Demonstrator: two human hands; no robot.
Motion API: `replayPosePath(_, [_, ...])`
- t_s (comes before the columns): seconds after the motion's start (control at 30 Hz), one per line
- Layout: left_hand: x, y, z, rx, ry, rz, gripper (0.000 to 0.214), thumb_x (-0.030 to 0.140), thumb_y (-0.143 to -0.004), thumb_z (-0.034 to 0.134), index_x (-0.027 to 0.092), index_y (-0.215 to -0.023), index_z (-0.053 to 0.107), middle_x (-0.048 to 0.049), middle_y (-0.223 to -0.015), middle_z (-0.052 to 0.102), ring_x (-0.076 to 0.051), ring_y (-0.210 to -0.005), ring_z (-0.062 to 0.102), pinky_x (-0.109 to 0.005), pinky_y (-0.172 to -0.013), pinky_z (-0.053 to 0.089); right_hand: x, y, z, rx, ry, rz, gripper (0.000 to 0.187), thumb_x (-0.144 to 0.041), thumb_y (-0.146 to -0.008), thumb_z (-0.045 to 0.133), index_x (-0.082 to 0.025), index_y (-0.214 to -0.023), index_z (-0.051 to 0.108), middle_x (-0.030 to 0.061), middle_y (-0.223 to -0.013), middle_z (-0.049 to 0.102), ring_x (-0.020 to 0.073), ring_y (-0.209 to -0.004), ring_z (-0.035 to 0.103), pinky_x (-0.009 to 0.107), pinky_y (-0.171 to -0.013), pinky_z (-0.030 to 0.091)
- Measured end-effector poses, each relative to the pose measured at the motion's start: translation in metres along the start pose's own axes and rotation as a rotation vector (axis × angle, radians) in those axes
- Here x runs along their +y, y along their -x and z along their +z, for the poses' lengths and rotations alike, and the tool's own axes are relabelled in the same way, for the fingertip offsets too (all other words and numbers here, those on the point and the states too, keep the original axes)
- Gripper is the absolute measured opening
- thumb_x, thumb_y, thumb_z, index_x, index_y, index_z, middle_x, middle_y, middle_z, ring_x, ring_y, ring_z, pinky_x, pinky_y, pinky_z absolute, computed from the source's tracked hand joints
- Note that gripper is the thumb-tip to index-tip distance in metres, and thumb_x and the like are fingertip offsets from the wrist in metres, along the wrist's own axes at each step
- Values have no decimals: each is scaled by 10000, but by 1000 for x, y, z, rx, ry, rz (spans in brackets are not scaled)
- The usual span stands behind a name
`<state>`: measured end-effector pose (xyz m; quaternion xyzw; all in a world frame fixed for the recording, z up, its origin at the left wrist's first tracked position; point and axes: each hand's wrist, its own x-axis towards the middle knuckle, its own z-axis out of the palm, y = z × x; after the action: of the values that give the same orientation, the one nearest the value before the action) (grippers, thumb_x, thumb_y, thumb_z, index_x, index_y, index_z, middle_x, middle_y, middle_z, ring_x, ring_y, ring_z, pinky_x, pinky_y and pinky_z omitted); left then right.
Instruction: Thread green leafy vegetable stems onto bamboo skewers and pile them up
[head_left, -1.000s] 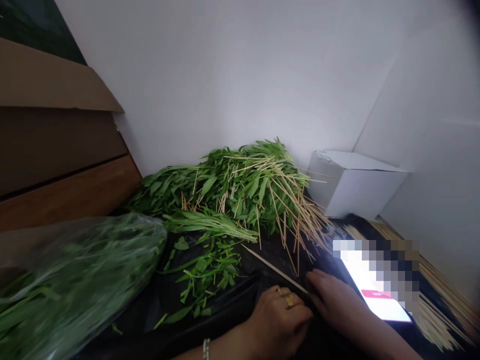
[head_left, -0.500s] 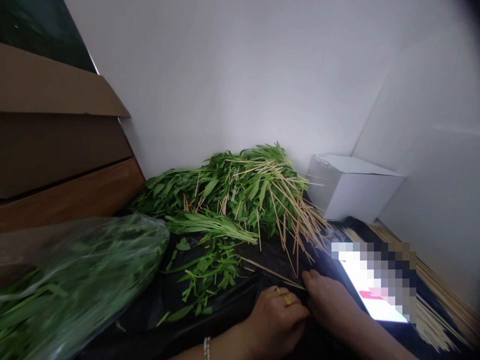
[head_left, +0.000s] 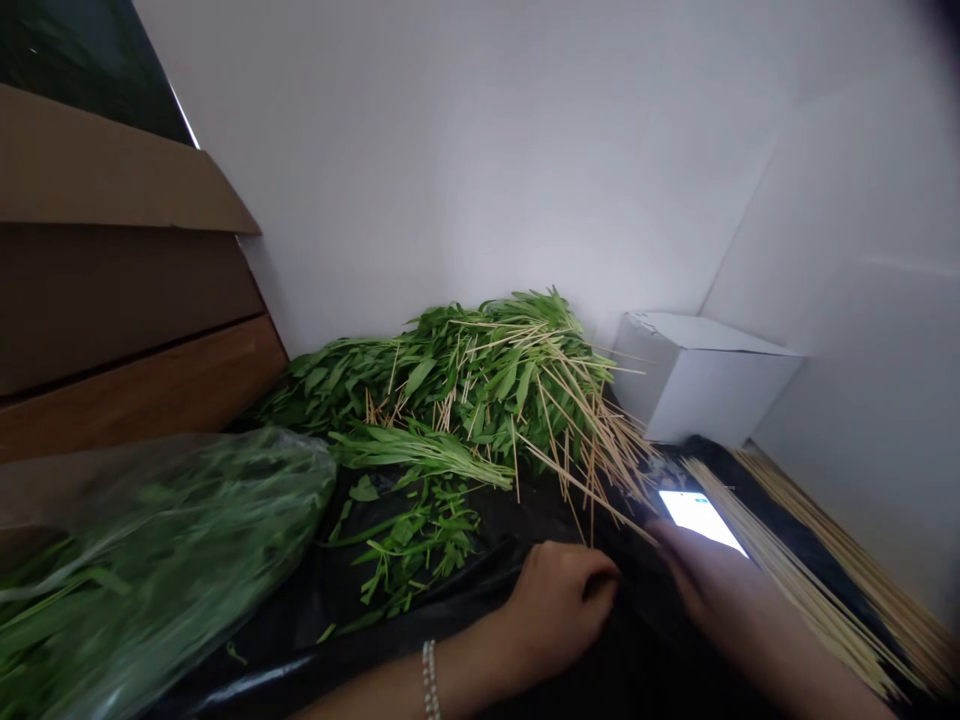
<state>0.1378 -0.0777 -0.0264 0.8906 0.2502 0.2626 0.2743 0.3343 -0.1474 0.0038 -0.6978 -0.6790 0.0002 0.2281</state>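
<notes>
My right hand is closed on a few thin bamboo skewers, which stick out to the upper left over the black plastic sheet. To its left, my left hand is curled low over the sheet; its fingertips are turned away, and whatever they hold, if anything, is hidden. Beyond both hands lies a heap of leafy green stems on skewers, with bare stick ends pointing right. In front of that heap are a loose bunch of long green stems and scattered leaf trimmings.
A clear plastic bag of greens fills the lower left, below a cardboard box. By my right hand lie a lit phone and rows of bare bamboo skewers. A white box stands against the white wall.
My right hand has moved right, partly over the phone, and the skewers have shifted up and right with it. My left hand has turned, hiding its rings; the hands are farther apart.
</notes>
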Motion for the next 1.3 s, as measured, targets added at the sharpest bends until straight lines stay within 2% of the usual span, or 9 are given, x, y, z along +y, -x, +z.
replayPosePath(0.13, [-13, -3, 6, -8, -32, -34, 330, 144, -874, 523, 193, -1188, 610, -58, -1116, 703, -191, -1012, 651, -326, -904, 497, -13, -5, -8, 28, -140, 44, 253, -352, -892, 426, -267, -916, 662, 62, -899, 707, 221, -820, 671, 312, -689, 515])
replayPosePath(0.27, [-20, 14, 14, -134, -170, 110, 592, 361, -865, 590, 198, -1395, 386, -138, -1470, 405, -293, -1361, 345, -519, -1098, 297, -50, -18, -12, 191, -331, 84, 262, -374, -901, 409, -231, -954, 622, 34, -753, 676, 181, -674, 645, 287, -663, 500])
replayPosePath(0.33, [-20, 21, 16, -165, -223, 130, 573, 460, -885, 534, 225, -1387, 392, -132, -1517, 321, -311, -1398, 262, -565, -1108, 238, -69, -30, -7, 85, -437, 59, 266, -387, -925, 382, -230, -967, 592, -14, -633, 628, 153, -574, 613, 252, -593, 481])
replayPosePath(0.4, [-19, 24, 17, -183, -235, 131, 571, 496, -897, 495, 244, -1396, 378, -119, -1524, 309, -305, -1404, 245, -561, -1108, 235, -83, -43, 6, 31, -469, 14, 266, -359, -956, 326, -226, -966, 556, -12, -718, 658, 133, -587, 619, 228, -565, 462])
replayPosePath(0.53, [-20, 23, 16, -204, -192, 154, 571, 498, -929, 427, 273, -1439, 304, -91, -1496, 372, -284, -1392, 274, -543, -1110, 238, -83, -59, 47, -110, 52, -34, 242, -273, -994, 286, -222, -928, 513, -10, -785, 664, 134, -666, 654, 217, -569, 416])
replayPosePath(0.73, [-23, 22, 16, -223, -236, 191, 554, 508, -947, 358, 206, -1411, 356, -141, -1463, 408, -295, -1380, 292, -546, -1116, 211, -57, -61, 86, -130, 245, 41, 196, -189, -965, 368, -193, -899, 553, 52, -895, 674, 208, -751, 684, 256, -532, 365])
replayPosePath(0.97, [-16, 41, -26, -321, -360, 216, 408, 440, -877, 552, 177, -1189, 561, -126, -1312, 561, -292, -1272, 451, -435, -1037, 373, -53, -59, 93, -129, 368, 125, 234, -186, -954, 366, -179, -885, 589, 87, -929, 655, 230, -691, 688, 270, -481, 332])
replayPosePath(1.1, [-25, 59, -53, -266, -366, 64, 353, 430, -898, 531, 215, -1175, 577, -81, -1284, 592, -259, -1222, 504, -393, -1007, 401, -51, -51, 94, -169, 394, 79, 247, -112, -914, 394, -183, -835, 617, 73, -837, 659, 227, -685, 686, 271, -484, 322])
replayPosePath(1.3, [-46, 66, -49, -181, -435, 4, 414, 434, -898, 535, 216, -1250, 530, -102, -1325, 552, -277, -1231, 479, -436, -1013, 375, -64, -50, 75, -167, 404, 12, 176, -215, -909, 477, -204, -821, 629, 54, -849, 655, 189, -636, 657, 267, -468, 276])
